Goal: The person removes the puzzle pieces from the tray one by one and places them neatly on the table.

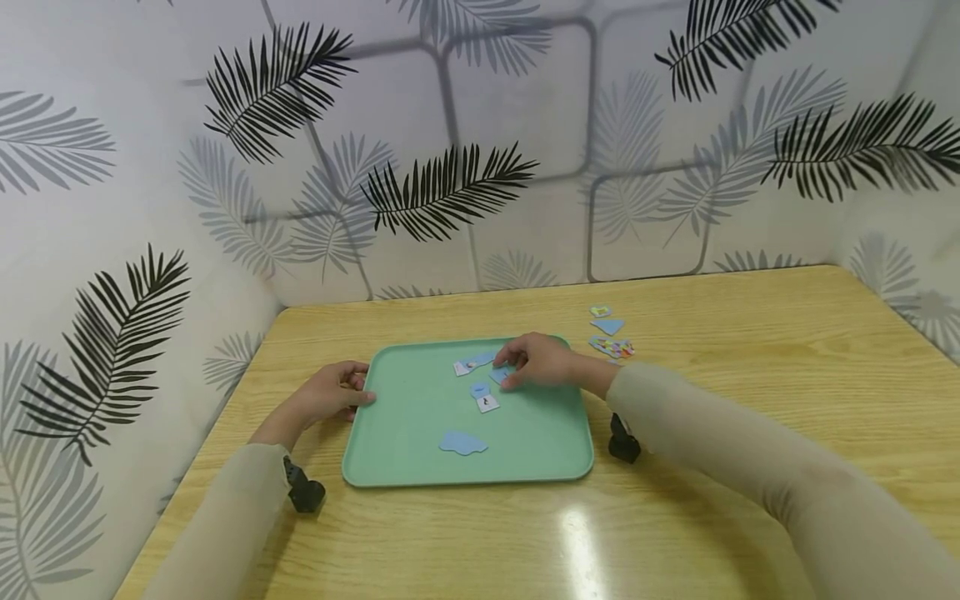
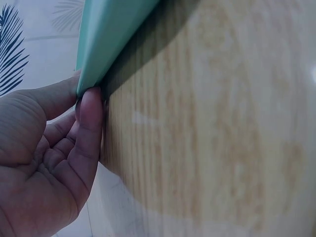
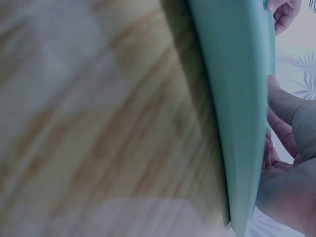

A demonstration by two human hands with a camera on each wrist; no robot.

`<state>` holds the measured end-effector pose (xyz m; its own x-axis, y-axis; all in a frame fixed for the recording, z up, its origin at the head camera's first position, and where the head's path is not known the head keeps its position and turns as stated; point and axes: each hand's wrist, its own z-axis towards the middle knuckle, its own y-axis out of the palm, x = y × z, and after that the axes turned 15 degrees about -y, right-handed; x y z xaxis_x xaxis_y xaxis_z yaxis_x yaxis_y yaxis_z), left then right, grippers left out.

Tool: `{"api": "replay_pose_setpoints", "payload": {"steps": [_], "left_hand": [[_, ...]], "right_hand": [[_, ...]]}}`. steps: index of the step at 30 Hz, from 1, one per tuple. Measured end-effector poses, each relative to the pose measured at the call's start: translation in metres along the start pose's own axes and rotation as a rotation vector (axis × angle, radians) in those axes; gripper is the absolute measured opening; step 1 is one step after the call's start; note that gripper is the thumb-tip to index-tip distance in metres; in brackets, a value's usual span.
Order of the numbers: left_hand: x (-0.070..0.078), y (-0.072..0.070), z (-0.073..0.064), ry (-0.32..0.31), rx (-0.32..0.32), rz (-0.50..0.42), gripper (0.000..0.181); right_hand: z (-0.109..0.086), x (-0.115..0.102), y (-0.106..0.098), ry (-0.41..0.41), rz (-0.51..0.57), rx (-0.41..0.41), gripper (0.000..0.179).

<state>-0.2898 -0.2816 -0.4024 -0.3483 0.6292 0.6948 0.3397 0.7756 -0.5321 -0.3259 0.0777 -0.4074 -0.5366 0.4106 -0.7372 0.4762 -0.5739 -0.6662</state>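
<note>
A green tray (image 1: 405, 467) lies on the table with several puzzle pieces on it. At its left rim, my left hand (image 1: 330, 392) grips the edge between thumb and fingers, as the left wrist view also shows. My right hand (image 1: 542, 360) is over the tray's upper right part, its thumb and fingers pinching a small blue puzzle piece (image 1: 498, 375). Beside it lie a blue and white strip of pieces (image 1: 472, 363) and a joined blue and white pair (image 1: 483, 396). Nearer the front is a larger pale blue piece (image 1: 462, 442). In the right wrist view the tray wall hides the fingertips.
Behind the tray's right corner, on the wooden table (image 1: 750, 375), lie a yellow-patterned piece (image 1: 600, 311), a blue triangular piece (image 1: 608, 326) and a multicoloured piece (image 1: 613, 347). A leaf-patterned wall (image 1: 510, 225) stands at the table's back edge and left side.
</note>
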Motion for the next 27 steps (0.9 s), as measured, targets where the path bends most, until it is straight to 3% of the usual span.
{"api": "replay_pose_setpoints", "payload": {"steps": [27], "left_hand": [[-0.0001,0.0031,-0.0013,-0.014,0.011,0.0,0.056]], "right_hand": [[-0.001,-0.006,0.0052,0.011,-0.071,0.01,0.02]]}}
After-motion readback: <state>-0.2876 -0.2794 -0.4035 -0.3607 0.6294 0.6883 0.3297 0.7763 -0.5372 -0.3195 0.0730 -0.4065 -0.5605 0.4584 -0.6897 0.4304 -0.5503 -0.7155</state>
